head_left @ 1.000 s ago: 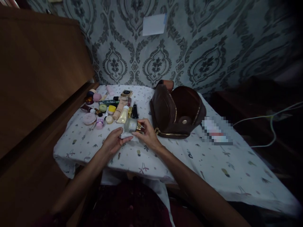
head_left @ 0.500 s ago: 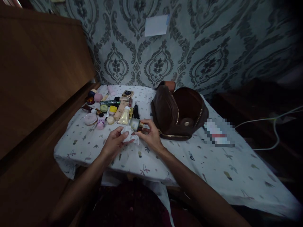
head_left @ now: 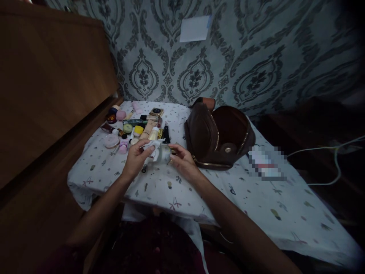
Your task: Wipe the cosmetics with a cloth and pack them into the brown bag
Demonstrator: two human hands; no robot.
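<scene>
Between thumb and fingers, my left hand (head_left: 137,158) grips a crumpled white cloth (head_left: 152,146). The cloth touches the left end of a small pale jar or bottle (head_left: 165,153), tilted on its side above the table. My right hand (head_left: 184,161) is closed on its gold-coloured end. Just beyond my hands lie several cosmetics, among them a cream tube (head_left: 154,133), a beige tube (head_left: 148,128), a yellow-lidded jar (head_left: 138,131) and a black tube (head_left: 166,134).
An open brown bag (head_left: 205,137) stands right of my hands. Farther right lies a blurred flat item (head_left: 266,165), with white cables (head_left: 338,160) beyond it. A wooden cabinet (head_left: 57,76) borders the patterned tablecloth (head_left: 108,179) on the left.
Both hands have risen slightly with the cloth and jar. The cloth now lies against the jar's end, and the jar has turned a little. The camera view has shifted slightly.
</scene>
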